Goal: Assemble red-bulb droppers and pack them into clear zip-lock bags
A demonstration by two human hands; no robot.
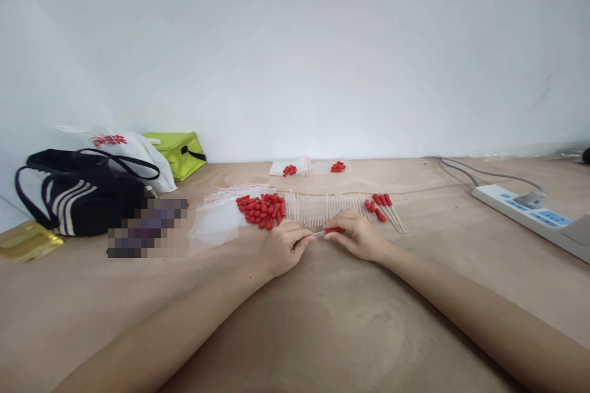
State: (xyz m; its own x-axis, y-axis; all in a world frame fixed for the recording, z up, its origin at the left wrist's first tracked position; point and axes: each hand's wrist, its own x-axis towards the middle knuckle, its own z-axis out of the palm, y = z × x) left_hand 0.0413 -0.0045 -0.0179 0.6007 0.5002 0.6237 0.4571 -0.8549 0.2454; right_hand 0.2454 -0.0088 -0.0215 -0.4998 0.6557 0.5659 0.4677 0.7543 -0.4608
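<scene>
My left hand (284,249) is closed, thumb and fingers pinching a thin glass dropper tube (319,234). Facing it, my right hand (362,237) grips a red rubber bulb (335,230), whose end meets or nearly meets the tube; the exact join is too small to tell. Behind my left hand lies a heap of red rubber bulbs (262,211). A row of transparent glass tubes (306,207) stretches behind both hands. To the right of my right hand, several loose bulbs (378,215) lie beside droppers with red bulbs on their ends (389,210).
Transparent zip bags (216,221) lie left of the heap. Small bags with red bulbs (290,170) rest near the wall. A black bag (92,196), a white plastic bag (159,166) and a green bag (182,153) stand left. A power strip (530,215) with cables lies right.
</scene>
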